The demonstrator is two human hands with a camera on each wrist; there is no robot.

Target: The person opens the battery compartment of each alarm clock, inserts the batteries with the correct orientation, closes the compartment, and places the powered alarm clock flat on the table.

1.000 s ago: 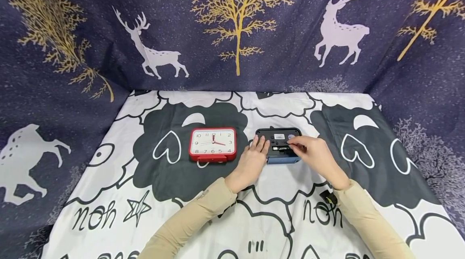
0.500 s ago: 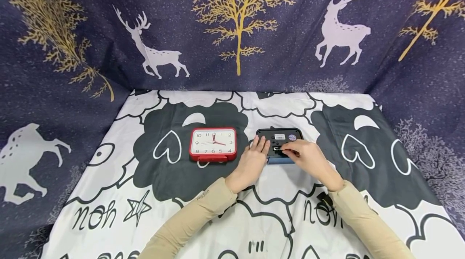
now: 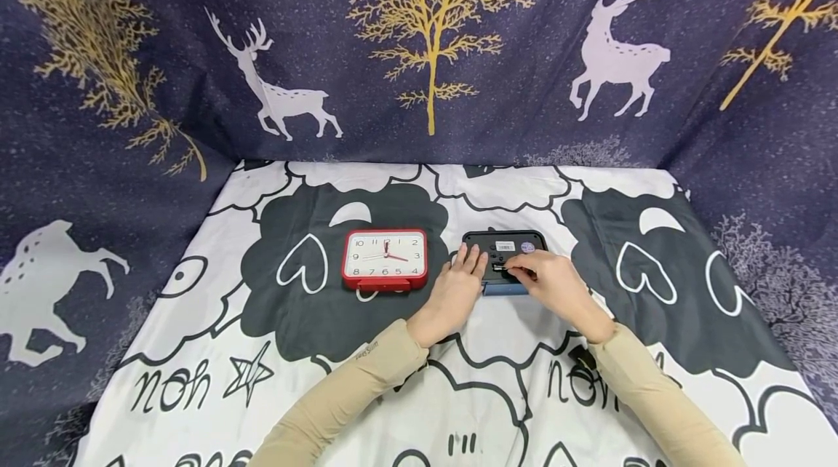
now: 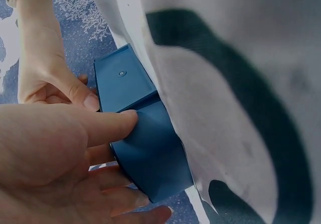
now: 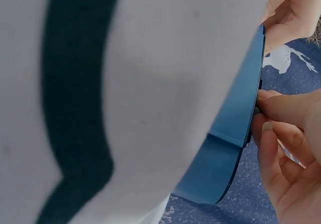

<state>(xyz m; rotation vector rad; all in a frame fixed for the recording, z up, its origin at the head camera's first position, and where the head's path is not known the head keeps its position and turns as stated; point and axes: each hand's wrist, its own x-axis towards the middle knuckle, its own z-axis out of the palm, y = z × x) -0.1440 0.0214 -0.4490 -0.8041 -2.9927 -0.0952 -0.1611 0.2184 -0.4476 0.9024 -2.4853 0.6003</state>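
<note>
A blue alarm clock (image 4: 145,133) lies face down, its black back (image 3: 481,239) turned up with a barcode label (image 3: 505,246). My left hand (image 3: 452,298) rests on the clock's left end with fingers extended; in the left wrist view its thumb touches the blue side. At the battery compartment, my right hand (image 3: 553,285) pinches a small dark piece (image 5: 258,110) between thumb and index finger; its exact kind is hidden. A silvery bit of the battery (image 3: 498,268) shows just left of those fingertips. The rest of the compartment is covered by the right hand.
Left of my left hand, a red alarm clock (image 3: 384,260) lies face up. A small dark item (image 3: 581,355) is partly under the right sleeve. The table has a black-and-white patterned cloth (image 3: 471,350); a dark blue curtain (image 3: 511,125) hangs behind it.
My right hand has moved left over the battery compartment, covering most of the battery seen a second ago. The left hand and both clocks have stayed in place.
</note>
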